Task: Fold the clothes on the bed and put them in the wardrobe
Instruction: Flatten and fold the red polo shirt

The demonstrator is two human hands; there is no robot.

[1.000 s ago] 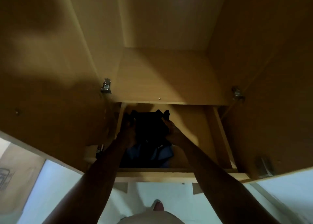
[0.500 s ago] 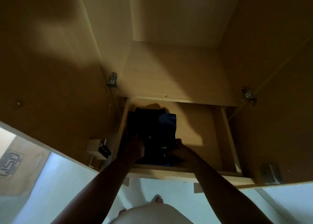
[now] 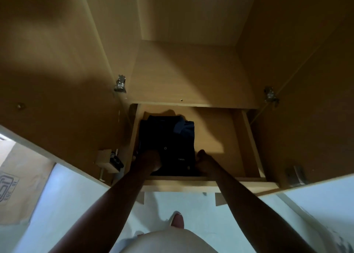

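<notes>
Stowing looks nearly done: folded dark shirt (image 3: 166, 137) lies at 9 o'clock in the wardrobe drawer (image 3: 216, 134). Left grip (image 3: 150, 161) and right grip (image 3: 206, 161) meet its 7 and 5 o'clock corners, hold too dim to tell. Next: let go, shut drawer

Folded dark shirt (image 3: 166, 141) in open wardrobe drawer (image 3: 216, 137), left grip (image 3: 151, 160) and right grip (image 3: 205, 162) at its near edge

- I look down into a tan wood wardrobe (image 3: 182, 22). Its left door (image 3: 47, 70) and right door (image 3: 316, 118) both stand open.
- A metal hinge (image 3: 120, 84) sits on the left side and another (image 3: 270, 95) on the right.
- Light falls in a slanted band across the shelf (image 3: 191, 76); the rest is dim.
- The floor (image 3: 76, 204) below me is pale bluish white.
- A printed cardboard box (image 3: 17, 176) stands at far left.
</notes>
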